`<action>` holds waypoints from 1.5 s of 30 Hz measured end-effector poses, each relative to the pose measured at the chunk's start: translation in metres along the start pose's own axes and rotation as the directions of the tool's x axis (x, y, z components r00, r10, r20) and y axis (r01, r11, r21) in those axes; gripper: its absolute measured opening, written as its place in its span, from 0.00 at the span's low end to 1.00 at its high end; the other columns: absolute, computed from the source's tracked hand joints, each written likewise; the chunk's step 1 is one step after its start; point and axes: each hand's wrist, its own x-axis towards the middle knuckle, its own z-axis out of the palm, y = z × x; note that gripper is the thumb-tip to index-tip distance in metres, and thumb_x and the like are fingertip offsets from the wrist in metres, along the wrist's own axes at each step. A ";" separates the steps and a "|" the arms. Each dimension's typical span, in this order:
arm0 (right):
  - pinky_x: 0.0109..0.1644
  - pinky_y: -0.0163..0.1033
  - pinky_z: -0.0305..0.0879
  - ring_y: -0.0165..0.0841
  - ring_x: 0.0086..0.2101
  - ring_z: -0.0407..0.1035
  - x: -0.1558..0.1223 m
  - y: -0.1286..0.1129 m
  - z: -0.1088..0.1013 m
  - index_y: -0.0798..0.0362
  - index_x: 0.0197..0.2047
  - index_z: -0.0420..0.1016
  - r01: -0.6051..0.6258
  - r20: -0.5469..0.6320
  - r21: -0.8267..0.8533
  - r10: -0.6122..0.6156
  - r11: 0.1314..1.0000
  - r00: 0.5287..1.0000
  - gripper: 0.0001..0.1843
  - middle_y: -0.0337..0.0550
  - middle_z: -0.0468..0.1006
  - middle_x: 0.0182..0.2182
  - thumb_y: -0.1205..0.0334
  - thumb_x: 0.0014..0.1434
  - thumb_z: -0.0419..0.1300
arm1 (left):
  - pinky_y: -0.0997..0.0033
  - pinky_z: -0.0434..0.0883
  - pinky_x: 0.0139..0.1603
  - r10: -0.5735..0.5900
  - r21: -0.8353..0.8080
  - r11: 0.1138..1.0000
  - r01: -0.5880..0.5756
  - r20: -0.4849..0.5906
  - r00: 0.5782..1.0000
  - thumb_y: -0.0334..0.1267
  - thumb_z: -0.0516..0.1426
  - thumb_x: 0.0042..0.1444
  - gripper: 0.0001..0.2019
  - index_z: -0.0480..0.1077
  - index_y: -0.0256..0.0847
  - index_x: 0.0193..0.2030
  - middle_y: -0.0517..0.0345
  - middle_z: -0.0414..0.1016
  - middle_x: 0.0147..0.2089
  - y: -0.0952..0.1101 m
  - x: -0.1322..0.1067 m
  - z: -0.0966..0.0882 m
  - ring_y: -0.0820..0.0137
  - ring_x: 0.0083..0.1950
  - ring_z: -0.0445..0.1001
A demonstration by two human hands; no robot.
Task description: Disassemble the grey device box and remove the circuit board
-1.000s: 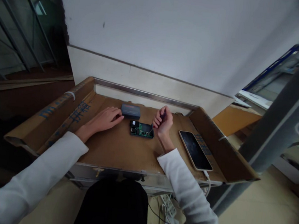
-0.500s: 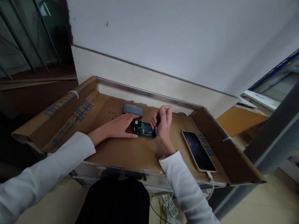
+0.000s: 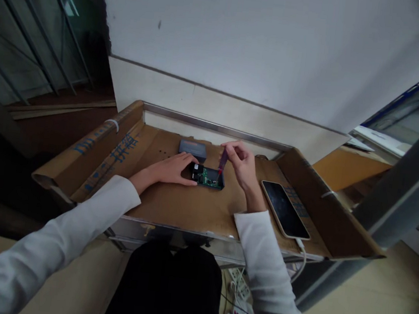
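A dark shallow case [image 3: 223,180] lies on the cardboard with a green circuit board [image 3: 210,180] inside it. My left hand [image 3: 176,167] holds the case's left end, the thumb along its near edge and the fingers at its far edge. Above the case's right end, my right hand [image 3: 242,163] pinches a small screwdriver [image 3: 224,159] with a dark purplish handle. Its reddish lower end points down at the right part of the board; whether the tip touches is too small to tell. Behind the case sits a dark grey box-shaped cover [image 3: 193,150].
Several tiny dark bits, perhaps screws [image 3: 163,151], lie left of the cover. A smartphone [image 3: 285,210] with a white cable [image 3: 302,251] rests at the right. Raised cardboard sides [image 3: 324,209] edge the worktop, and a pale wall [image 3: 220,90] stands behind it.
My right hand has turned from a closed, upright pose so the screwdriver now shows, pointing down at the board. My left hand has closed further around the case's end. The view has shifted slightly.
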 end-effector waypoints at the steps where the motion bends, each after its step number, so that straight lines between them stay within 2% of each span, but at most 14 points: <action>1: 0.33 0.36 0.66 0.28 0.27 0.67 0.000 0.000 -0.001 0.51 0.37 0.73 -0.044 0.053 0.046 0.041 0.998 0.998 0.14 0.38 0.72 0.27 0.49 0.56 0.60 | 0.57 0.62 0.58 -0.004 -0.005 1.000 0.004 -0.004 1.000 0.59 0.56 0.51 0.30 0.61 0.39 0.53 0.48 0.67 0.52 0.000 0.000 0.000 0.57 0.55 0.65; 3: 0.31 0.37 0.66 0.27 0.26 0.66 0.001 0.002 -0.001 0.50 0.39 0.71 -0.118 0.125 0.182 0.096 0.976 0.988 0.17 0.36 0.69 0.26 0.45 0.56 0.59 | 0.59 0.62 0.57 -0.015 -0.017 1.000 0.015 -0.014 1.000 0.58 0.57 0.50 0.29 0.62 0.39 0.52 0.48 0.67 0.51 0.001 0.000 -0.001 0.57 0.54 0.66; 5: 0.26 0.34 0.62 0.24 0.21 0.60 0.002 0.004 0.001 0.49 0.37 0.67 -0.182 0.140 0.306 0.145 0.934 0.980 0.18 0.32 0.62 0.21 0.43 0.56 0.58 | 0.59 0.63 0.56 -0.023 -0.023 0.999 0.022 -0.024 0.999 0.58 0.58 0.49 0.29 0.63 0.39 0.51 0.48 0.67 0.50 0.001 0.000 -0.001 0.57 0.53 0.67; 7: 0.22 0.31 0.56 0.23 0.17 0.52 0.003 0.005 0.005 0.47 0.36 0.62 -0.213 0.105 0.383 0.187 0.899 0.977 0.18 0.28 0.55 0.19 0.42 0.56 0.57 | 0.59 0.63 0.55 -0.024 -0.015 1.000 0.024 -0.035 0.999 0.57 0.58 0.48 0.28 0.63 0.40 0.50 0.48 0.68 0.49 0.001 0.000 0.000 0.57 0.52 0.67; 9: 0.21 0.29 0.52 0.22 0.17 0.50 0.003 0.006 0.008 0.46 0.34 0.58 -0.196 0.066 0.411 0.186 0.890 0.980 0.19 0.27 0.53 0.18 0.43 0.55 0.59 | 0.59 0.63 0.54 -0.022 0.006 1.000 0.022 -0.046 0.999 0.55 0.59 0.48 0.27 0.63 0.40 0.49 0.48 0.68 0.49 0.002 0.000 -0.001 0.57 0.52 0.67; 13: 0.26 0.31 0.60 0.23 0.21 0.59 0.002 0.007 0.008 0.47 0.32 0.56 -0.121 0.037 0.331 0.116 0.936 0.993 0.22 0.27 0.62 0.20 0.46 0.51 0.65 | 0.60 0.63 0.54 -0.016 0.058 0.998 0.018 -0.039 0.999 0.55 0.59 0.48 0.27 0.62 0.39 0.49 0.48 0.68 0.48 0.001 0.000 -0.002 0.57 0.51 0.67; 16: 0.29 0.33 0.64 0.25 0.25 0.66 0.002 0.006 0.004 0.48 0.32 0.60 -0.084 0.005 0.194 0.085 0.977 0.996 0.20 0.32 0.69 0.24 0.47 0.49 0.66 | 0.59 0.63 0.53 -0.016 0.068 0.998 0.018 -0.039 0.999 0.56 0.59 0.48 0.27 0.63 0.38 0.48 0.48 0.68 0.48 -0.002 0.000 -0.004 0.57 0.50 0.67; 19: 0.32 0.34 0.66 0.26 0.27 0.67 0.003 0.003 0.000 0.50 0.33 0.65 -0.071 0.032 0.128 0.067 0.989 0.997 0.17 0.34 0.70 0.26 0.47 0.51 0.65 | 0.60 0.64 0.52 0.015 0.067 0.998 -0.012 -0.046 0.999 0.56 0.59 0.48 0.27 0.63 0.38 0.48 0.48 0.68 0.47 -0.004 0.000 -0.004 0.58 0.49 0.67; 23: 0.32 0.36 0.66 0.26 0.25 0.65 0.005 0.002 0.002 0.49 0.34 0.67 -0.145 0.118 0.232 0.120 0.962 0.986 0.17 0.34 0.66 0.25 0.44 0.54 0.61 | 0.60 0.64 0.52 0.035 0.079 0.996 -0.033 -0.031 0.999 0.56 0.59 0.48 0.27 0.62 0.39 0.48 0.49 0.68 0.47 -0.006 0.001 -0.004 0.59 0.49 0.67; 27: 0.25 0.33 0.58 0.23 0.18 0.53 0.006 0.005 0.008 0.48 0.32 0.60 -0.201 0.065 0.355 0.191 0.913 0.979 0.18 0.29 0.54 0.19 0.43 0.56 0.58 | 0.60 0.64 0.51 0.038 0.065 0.997 -0.036 -0.036 0.999 0.56 0.59 0.47 0.27 0.63 0.39 0.48 0.49 0.68 0.47 -0.008 0.002 -0.004 0.59 0.48 0.67; 31: 0.27 0.32 0.59 0.23 0.20 0.57 0.005 0.007 0.010 0.47 0.33 0.58 -0.163 0.066 0.358 0.150 0.920 0.987 0.20 0.27 0.60 0.20 0.47 0.51 0.65 | 0.61 0.64 0.51 0.031 0.071 0.997 -0.029 -0.028 0.999 0.57 0.59 0.47 0.27 0.62 0.39 0.48 0.50 0.68 0.47 -0.011 0.001 -0.004 0.59 0.49 0.67; 36: 0.35 0.35 0.65 0.26 0.29 0.67 0.004 0.003 0.004 0.51 0.31 0.66 -0.127 0.086 0.304 0.106 0.944 0.991 0.16 0.35 0.70 0.27 0.51 0.50 0.67 | 0.60 0.64 0.51 0.025 0.080 0.997 -0.024 -0.022 0.999 0.57 0.59 0.48 0.28 0.62 0.39 0.48 0.49 0.67 0.46 -0.009 0.000 -0.006 0.59 0.48 0.67; 41: 0.34 0.37 0.65 0.26 0.25 0.62 0.003 -0.001 0.005 0.51 0.34 0.67 -0.223 0.184 0.378 0.163 0.898 0.969 0.17 0.33 0.63 0.23 0.45 0.55 0.60 | 0.59 0.64 0.51 0.017 0.067 0.998 -0.015 -0.028 0.999 0.55 0.59 0.48 0.27 0.62 0.38 0.48 0.48 0.67 0.47 -0.007 0.000 -0.006 0.58 0.49 0.67; 45: 0.28 0.33 0.60 0.24 0.21 0.56 0.003 0.003 0.012 0.48 0.34 0.61 -0.206 0.077 0.426 0.192 0.881 0.978 0.18 0.29 0.57 0.20 0.45 0.54 0.61 | 0.59 0.64 0.52 0.006 0.066 0.998 -0.004 -0.028 1.000 0.56 0.59 0.48 0.28 0.62 0.38 0.48 0.47 0.67 0.48 -0.009 -0.001 -0.006 0.58 0.50 0.67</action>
